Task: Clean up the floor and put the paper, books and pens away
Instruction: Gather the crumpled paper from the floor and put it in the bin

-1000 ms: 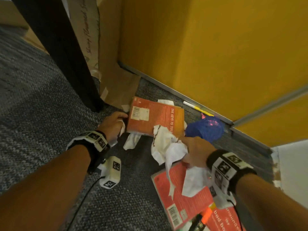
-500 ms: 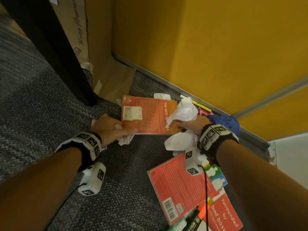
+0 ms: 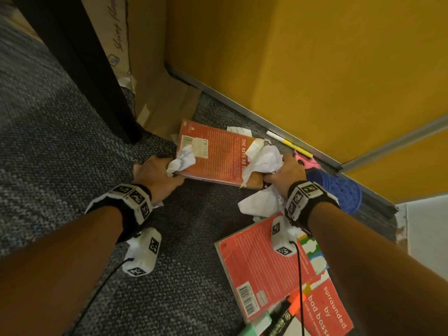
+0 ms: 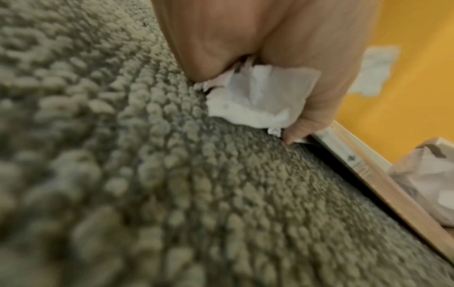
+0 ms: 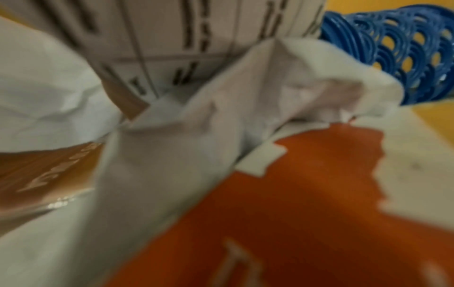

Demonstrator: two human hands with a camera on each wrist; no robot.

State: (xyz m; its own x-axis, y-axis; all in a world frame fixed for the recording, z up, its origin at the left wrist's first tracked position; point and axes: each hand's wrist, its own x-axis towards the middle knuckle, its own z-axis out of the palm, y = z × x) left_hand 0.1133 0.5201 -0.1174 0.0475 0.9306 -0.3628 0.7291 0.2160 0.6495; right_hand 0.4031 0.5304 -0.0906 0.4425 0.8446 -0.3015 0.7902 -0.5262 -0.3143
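An orange book (image 3: 218,156) lies on the grey carpet by the yellow wall. My left hand (image 3: 157,173) grips its near left corner while holding a crumpled white paper (image 3: 183,158). In the left wrist view that paper (image 4: 260,97) is bunched in the palm and a fingertip sits under the book's edge (image 4: 363,167). My right hand (image 3: 283,173) grips the near right corner together with a bigger wad of paper (image 3: 264,158), which fills the right wrist view (image 5: 172,155). More white paper (image 3: 259,202) lies below that wrist.
A red book (image 3: 261,265), another red book (image 3: 332,309) and markers (image 3: 281,318) lie at the lower right. A blue perforated holder (image 3: 339,190), pink scissors (image 3: 306,161) and a yellow-white pen (image 3: 288,141) sit along the wall. A cardboard box (image 3: 145,57) and black leg (image 3: 92,69) stand behind.
My right hand carried its paper wad from above the red book to the orange book's right corner. My left hand slid right onto the left corner. Both now grip the book.
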